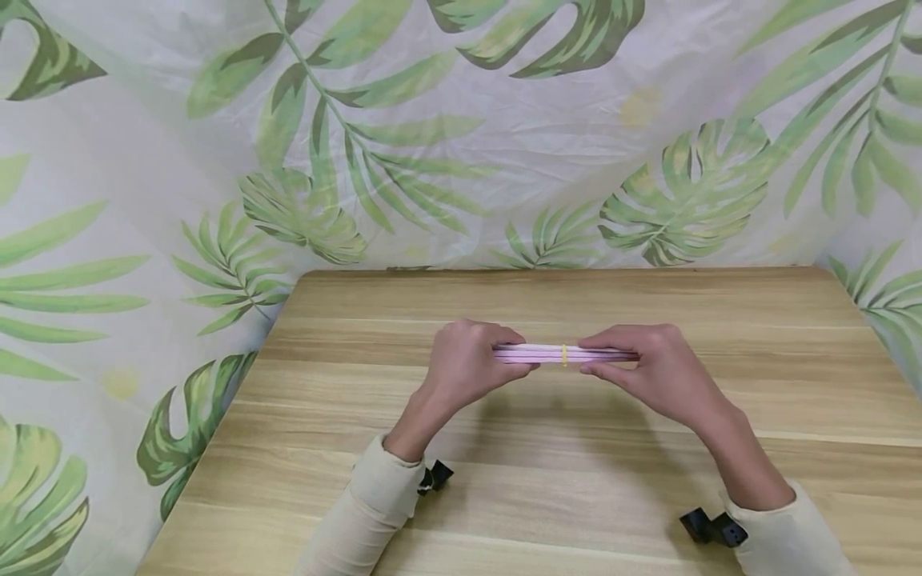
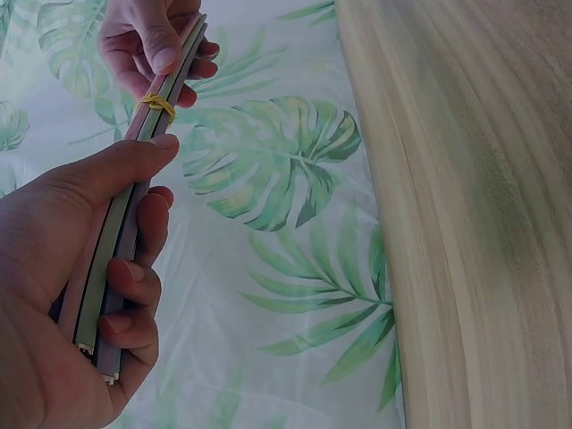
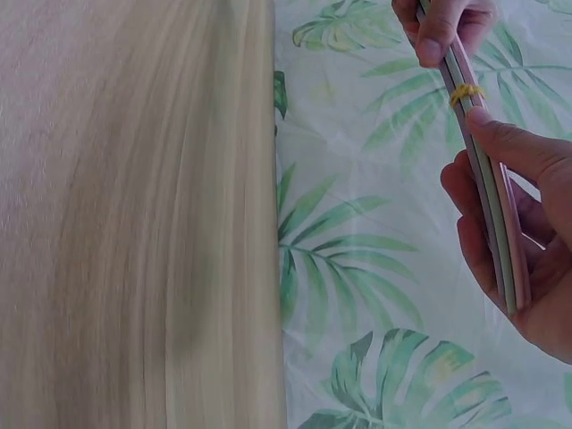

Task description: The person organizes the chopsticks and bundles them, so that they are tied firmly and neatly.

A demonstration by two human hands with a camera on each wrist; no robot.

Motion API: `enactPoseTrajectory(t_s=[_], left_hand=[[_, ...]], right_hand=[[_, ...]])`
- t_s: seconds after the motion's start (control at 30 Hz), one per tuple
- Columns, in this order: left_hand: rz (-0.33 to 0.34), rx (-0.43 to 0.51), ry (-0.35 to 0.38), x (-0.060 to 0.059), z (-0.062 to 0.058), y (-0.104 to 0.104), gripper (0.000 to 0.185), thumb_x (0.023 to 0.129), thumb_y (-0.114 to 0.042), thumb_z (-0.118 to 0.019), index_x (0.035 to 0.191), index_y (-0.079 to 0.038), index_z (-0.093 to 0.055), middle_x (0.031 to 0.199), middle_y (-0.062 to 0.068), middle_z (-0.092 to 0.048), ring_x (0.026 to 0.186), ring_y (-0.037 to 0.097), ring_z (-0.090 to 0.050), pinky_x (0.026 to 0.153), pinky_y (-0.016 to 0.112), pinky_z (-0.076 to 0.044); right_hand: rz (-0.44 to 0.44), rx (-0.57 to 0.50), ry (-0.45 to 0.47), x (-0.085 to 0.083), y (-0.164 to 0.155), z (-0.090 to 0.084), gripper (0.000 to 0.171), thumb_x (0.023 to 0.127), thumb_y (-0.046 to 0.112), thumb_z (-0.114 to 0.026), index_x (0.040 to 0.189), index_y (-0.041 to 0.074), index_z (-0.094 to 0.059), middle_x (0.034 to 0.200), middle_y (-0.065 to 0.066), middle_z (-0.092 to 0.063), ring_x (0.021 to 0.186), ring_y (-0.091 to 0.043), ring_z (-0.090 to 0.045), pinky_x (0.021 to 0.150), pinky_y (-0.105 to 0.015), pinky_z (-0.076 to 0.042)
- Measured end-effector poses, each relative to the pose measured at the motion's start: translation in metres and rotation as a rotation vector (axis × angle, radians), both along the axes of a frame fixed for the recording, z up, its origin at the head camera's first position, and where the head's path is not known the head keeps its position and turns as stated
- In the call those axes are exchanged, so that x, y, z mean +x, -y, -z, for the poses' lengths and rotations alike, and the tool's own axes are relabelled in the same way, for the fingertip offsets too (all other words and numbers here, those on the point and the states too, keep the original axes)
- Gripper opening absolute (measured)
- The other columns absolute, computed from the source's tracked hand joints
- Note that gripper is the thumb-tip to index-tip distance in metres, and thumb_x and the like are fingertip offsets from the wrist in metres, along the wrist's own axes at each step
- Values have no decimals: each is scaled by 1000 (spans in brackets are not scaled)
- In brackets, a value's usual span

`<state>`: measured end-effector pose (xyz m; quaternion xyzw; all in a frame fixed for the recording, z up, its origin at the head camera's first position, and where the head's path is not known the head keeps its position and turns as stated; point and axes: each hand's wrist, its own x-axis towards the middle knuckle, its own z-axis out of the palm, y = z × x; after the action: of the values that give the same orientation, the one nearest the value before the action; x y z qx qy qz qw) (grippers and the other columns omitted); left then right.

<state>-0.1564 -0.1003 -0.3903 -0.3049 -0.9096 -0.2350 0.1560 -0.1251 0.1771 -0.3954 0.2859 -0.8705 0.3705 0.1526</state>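
A bundle of long, slim strips point(image 1: 536, 354) in pink, pale green and purple is held level above the table. A twisted yellow rubber band point(image 1: 565, 356) goes round its middle. My left hand point(image 1: 464, 364) grips the left end, thumb on one side and fingers curled round the other, as the left wrist view shows. My right hand point(image 1: 663, 372) holds the right end between thumb and fingers. In the right wrist view the strips point(image 3: 487, 179) lie side by side across the right palm. What exactly the strips are cannot be told.
Beneath the hands is a wood-grain table point(image 1: 562, 480), their shadows falling on it. A pale cloth with green leaf prints point(image 1: 432, 160) hangs behind and beside the table. Small black devices sit at both cuffs, one on the left point(image 1: 435, 478) and one on the right point(image 1: 713, 528).
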Motion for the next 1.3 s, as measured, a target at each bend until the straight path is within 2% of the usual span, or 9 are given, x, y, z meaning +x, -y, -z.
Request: enactPoseTrajectory(t_s=[0.27, 0.5, 0.83, 0.97, 1.17, 1.3], left_hand=[[0, 21, -26, -2, -1, 6, 18, 78, -31, -95, 90, -21, -88, 79, -8, -81, 59, 3, -65, 53, 21, -47], [-5, 34, 6, -4, -1, 13, 18, 78, -31, -96, 91, -22, -87, 81, -8, -81, 61, 2, -66, 56, 22, -48], [29, 27, 56, -8, -3, 19, 18, 80, -29, -96, 93, -21, -87, 83, -8, -81, 65, 2, -67, 59, 22, -51], [65, 48, 104, -10, -3, 21, 16, 82, -23, -94, 95, -19, -86, 85, -6, -81, 67, 2, -66, 63, 21, -52], [140, 115, 227, -14, -4, 26, 15, 84, -15, -91, 98, -15, -84, 88, -4, -79, 71, 3, -64, 66, 21, -54], [186, 118, 274, -17, -4, 33, 19, 85, -10, -89, 104, -13, -84, 93, -2, -78, 76, 6, -64, 70, 23, -55]], right_hand=[[28, -20, -30, 1, -11, -3, 31, 80, 6, -93, 108, 16, -86, 98, 0, -84, 78, -7, -77, 70, -15, -58], [43, -26, -44, 2, -19, -3, 31, 79, 4, -93, 107, 16, -86, 95, 1, -84, 76, 1, -72, 67, -11, -52], [63, 2, -7, 0, -26, -2, 27, 81, 3, -91, 104, 17, -86, 88, 9, -80, 74, 4, -67, 70, -15, -56], [62, -3, 10, -1, -29, -1, 27, 82, 3, -91, 104, 17, -86, 87, 10, -79, 73, 2, -66, 69, -16, -56], [64, -20, 40, -3, -31, 0, 25, 83, 4, -91, 103, 18, -85, 88, 8, -79, 73, 2, -66, 68, -18, -57], [64, -40, 61, -4, -32, 1, 23, 84, 4, -91, 102, 17, -86, 88, 6, -80, 73, 1, -66, 68, -16, -56]])
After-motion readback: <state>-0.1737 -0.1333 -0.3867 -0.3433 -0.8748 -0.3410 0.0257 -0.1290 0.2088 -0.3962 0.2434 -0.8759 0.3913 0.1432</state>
